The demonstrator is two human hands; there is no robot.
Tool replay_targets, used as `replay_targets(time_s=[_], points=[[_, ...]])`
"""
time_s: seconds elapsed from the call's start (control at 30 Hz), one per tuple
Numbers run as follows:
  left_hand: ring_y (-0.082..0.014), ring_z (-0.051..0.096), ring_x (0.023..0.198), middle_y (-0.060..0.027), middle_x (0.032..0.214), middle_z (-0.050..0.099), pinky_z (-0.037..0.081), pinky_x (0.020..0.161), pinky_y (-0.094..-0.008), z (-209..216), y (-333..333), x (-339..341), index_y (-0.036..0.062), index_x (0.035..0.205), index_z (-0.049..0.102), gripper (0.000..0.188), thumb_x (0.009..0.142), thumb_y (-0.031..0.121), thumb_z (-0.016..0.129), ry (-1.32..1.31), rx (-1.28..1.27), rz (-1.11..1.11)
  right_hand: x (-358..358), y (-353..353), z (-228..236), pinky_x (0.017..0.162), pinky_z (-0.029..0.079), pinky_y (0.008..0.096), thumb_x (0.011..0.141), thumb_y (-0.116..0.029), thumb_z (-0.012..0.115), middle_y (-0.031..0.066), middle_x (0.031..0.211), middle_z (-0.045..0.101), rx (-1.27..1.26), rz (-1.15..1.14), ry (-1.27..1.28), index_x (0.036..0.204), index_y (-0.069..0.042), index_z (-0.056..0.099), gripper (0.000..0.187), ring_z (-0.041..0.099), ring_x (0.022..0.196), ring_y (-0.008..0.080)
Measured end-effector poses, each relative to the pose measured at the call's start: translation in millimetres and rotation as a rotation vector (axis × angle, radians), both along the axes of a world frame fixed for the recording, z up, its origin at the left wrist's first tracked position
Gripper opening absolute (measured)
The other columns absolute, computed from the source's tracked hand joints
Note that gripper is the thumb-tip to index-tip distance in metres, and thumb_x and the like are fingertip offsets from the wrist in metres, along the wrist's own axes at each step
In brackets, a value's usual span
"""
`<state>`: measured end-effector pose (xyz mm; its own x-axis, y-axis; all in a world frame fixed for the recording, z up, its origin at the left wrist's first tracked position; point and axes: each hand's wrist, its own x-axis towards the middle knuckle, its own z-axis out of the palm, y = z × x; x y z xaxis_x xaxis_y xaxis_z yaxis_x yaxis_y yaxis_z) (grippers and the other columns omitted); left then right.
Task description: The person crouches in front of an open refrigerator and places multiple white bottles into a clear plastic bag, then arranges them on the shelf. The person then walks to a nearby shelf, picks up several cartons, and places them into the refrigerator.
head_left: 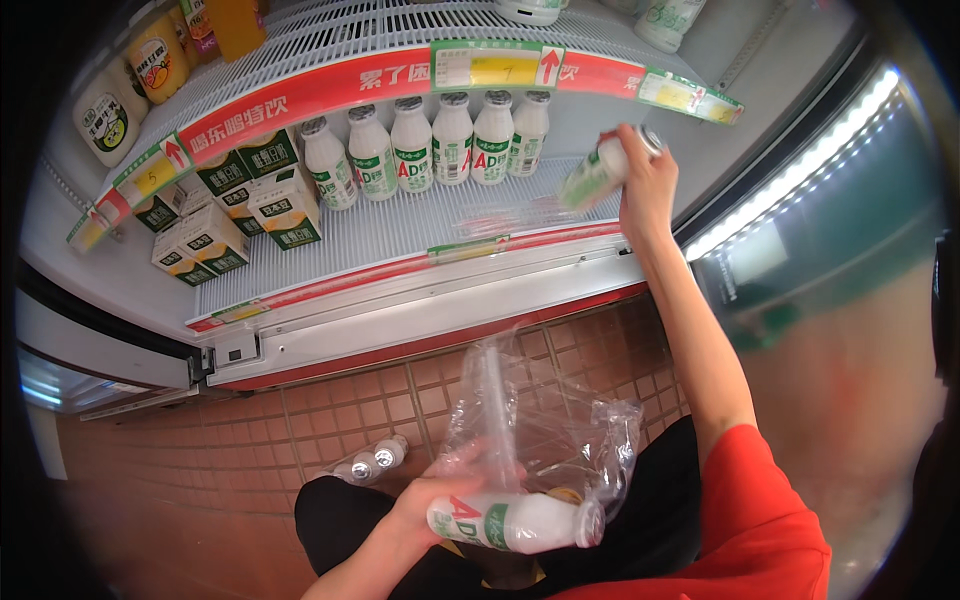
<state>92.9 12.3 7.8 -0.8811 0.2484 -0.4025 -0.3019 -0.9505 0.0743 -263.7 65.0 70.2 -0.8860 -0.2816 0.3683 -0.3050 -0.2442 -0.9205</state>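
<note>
My right hand (pixel 648 180) grips a small white milk-drink bottle (pixel 596 177) with a green label and silver cap, tilted over the right end of the lower fridge shelf (pixel 370 235). The bottle is slightly blurred. Low in front of me, my left hand (pixel 425 500) is closed around the base end of a second such bottle (pixel 530 522), which lies sideways, cap to the right. Clear crumpled plastic wrap (pixel 560 420) hangs beside and above it; whether my left fingers also hold it I cannot tell. Farther back, a row of matching bottles (pixel 411 150) stands upright on the shelf.
Green-and-white drink cartons (pixel 285 205) are stacked at the shelf's left. An upper shelf with a red price strip (pixel 330 85) overhangs the bottles. Several silver-capped bottles (pixel 375 460) are on the tiled floor (pixel 250 430) by my knee. An opened glass door (pixel 810 240) is at right.
</note>
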Motion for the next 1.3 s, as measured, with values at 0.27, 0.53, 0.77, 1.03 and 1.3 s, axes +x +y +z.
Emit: replay_targets(time_s=[0.27,0.53,0.77,1.03,1.3], points=[[-0.0347,0.053,0.099,-0.0244,0.11,0.048,0.043,0.088,-0.0435,3,-15,-1,0.0005,0.129,0.029,0.068,0.068,0.009,0.058,-0.055,-0.056,0.185,-97,-52,-46,0.068,0.043,0.0281,0.081,-0.022,0.06,0.0068,0.085,0.058,0.177,0.066,0.181,0.096,0.002,0.053,0.029,0.054,0.076,0.0143],[-0.0361,0.051,0.101,-0.0249,0.108,0.049,0.042,0.088,-0.0455,2,-28,4,0.0014,0.124,0.035,0.06,0.068,0.01,0.057,-0.144,-0.386,0.376,71,-14,9,0.076,0.043,0.0295,0.071,-0.014,0.065,0.0059,0.09,0.058,0.448,0.467,0.544,0.089,-0.001,0.056,0.024,0.054,0.08,0.0173],[-0.0336,0.05,0.105,-0.0232,0.113,0.047,0.041,0.091,-0.0423,-6,-22,-7,0.0009,0.124,0.032,0.051,0.077,0.004,0.049,-0.219,-0.113,0.272,164,48,7,0.069,0.047,0.0391,0.07,-0.015,0.064,0.014,0.096,0.054,1.049,1.298,0.457,0.109,-0.003,0.047,0.044,0.056,0.087,0.0323],[-0.0458,0.049,0.098,-0.0227,0.118,0.043,0.047,0.072,-0.0483,-3,-28,-3,0.0086,0.13,0.026,0.074,0.066,0.008,0.063,0.079,-0.077,0.085,156,42,-5,0.06,0.045,0.0328,0.068,0.005,0.055,0.0139,0.075,0.059,0.763,0.808,0.43,0.087,-0.002,0.053,0.021,0.059,0.07,0.0297],[-0.0415,0.057,0.079,-0.0242,0.108,0.047,0.048,0.054,-0.0388,-17,-31,3,0.01,0.126,0.031,0.073,0.062,0.003,0.065,0.19,-0.202,0.0,139,39,-20,0.052,0.043,0.0281,0.079,-0.007,0.057,0.0096,0.068,0.058,0.573,0.816,0.317,0.079,0.001,0.057,0.008,0.056,0.057,0.024]])
